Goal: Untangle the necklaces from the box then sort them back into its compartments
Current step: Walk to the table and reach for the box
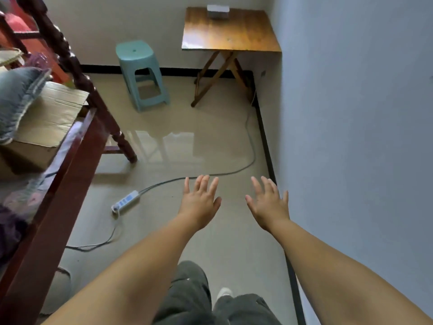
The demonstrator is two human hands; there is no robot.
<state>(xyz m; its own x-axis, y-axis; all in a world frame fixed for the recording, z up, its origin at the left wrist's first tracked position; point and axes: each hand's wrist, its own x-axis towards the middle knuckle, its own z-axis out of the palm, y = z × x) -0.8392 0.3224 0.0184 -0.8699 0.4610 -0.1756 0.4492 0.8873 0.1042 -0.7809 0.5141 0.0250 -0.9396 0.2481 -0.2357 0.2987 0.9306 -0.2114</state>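
Nothing's started yet: left hand (199, 202) and right hand (269, 205) both spread empty, box (218, 11) untouched on far table (230, 36).

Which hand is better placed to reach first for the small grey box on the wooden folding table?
Probably the right hand: it lines up nearer below the small grey box on the wooden folding table. Both hands are open and empty; the left hand is further left.
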